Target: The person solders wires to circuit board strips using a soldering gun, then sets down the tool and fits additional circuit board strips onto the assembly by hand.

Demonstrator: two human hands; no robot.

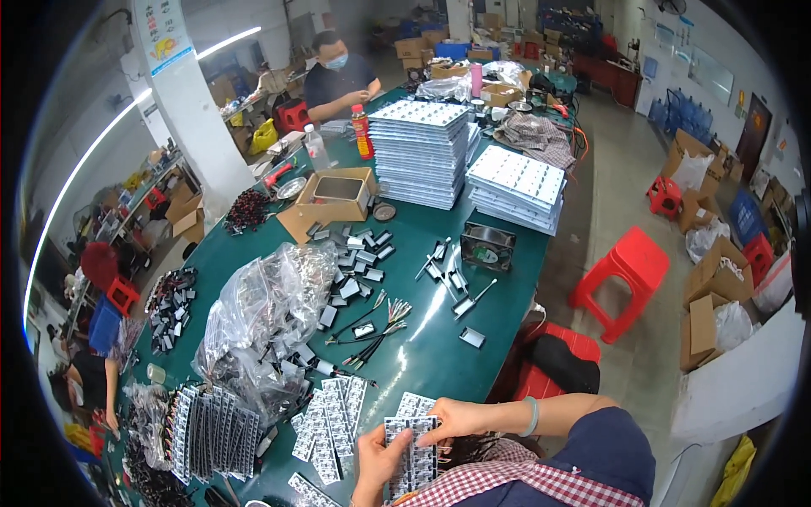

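Close to my body, a white-and-black circuit board panel [422, 463] is held upright between both hands. My left hand [380, 456] grips its left edge, thumb lying on the face. At the upper right edge my right hand [456, 419] pinches the panel with thumb and fingers. Just behind it on the table lies another board [416, 404]. Several loose board strips [336, 414] overlap to the left of my hands, and one more strip [311, 490] lies near the lower edge. Farther left stands a row of dark-backed boards [215, 431].
A clear plastic bag [266, 291] of parts sits mid-table among small silvery cases [359, 258] and cut wires [380, 329]. Tall stacks of white panels [418, 160] and a boxy fan unit [487, 247] stand farther back. A red stool [623, 275] is right of the table; a masked co-worker [334, 80] sits across.
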